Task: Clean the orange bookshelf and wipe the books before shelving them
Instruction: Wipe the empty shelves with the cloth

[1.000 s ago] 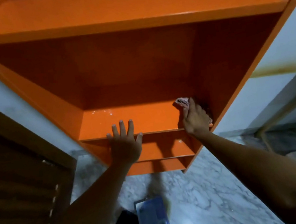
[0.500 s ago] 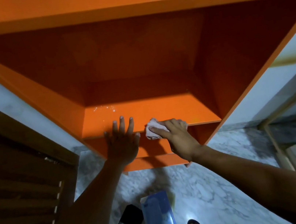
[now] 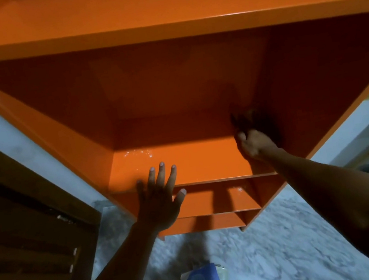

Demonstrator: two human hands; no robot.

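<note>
Inside the orange bookshelf [image 3: 171, 89], our left hand [image 3: 158, 198] lies spread flat; right hand [image 3: 254, 143] reaches the corner (grip unclear).

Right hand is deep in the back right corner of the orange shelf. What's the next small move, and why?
Probably sweep the right hand leftward along the rear of the orange shelf board toward the pale specks at its back left, which look unwiped. The left hand lies flat on the front edge, bracing. The cloth itself is hidden in shadow.
</note>
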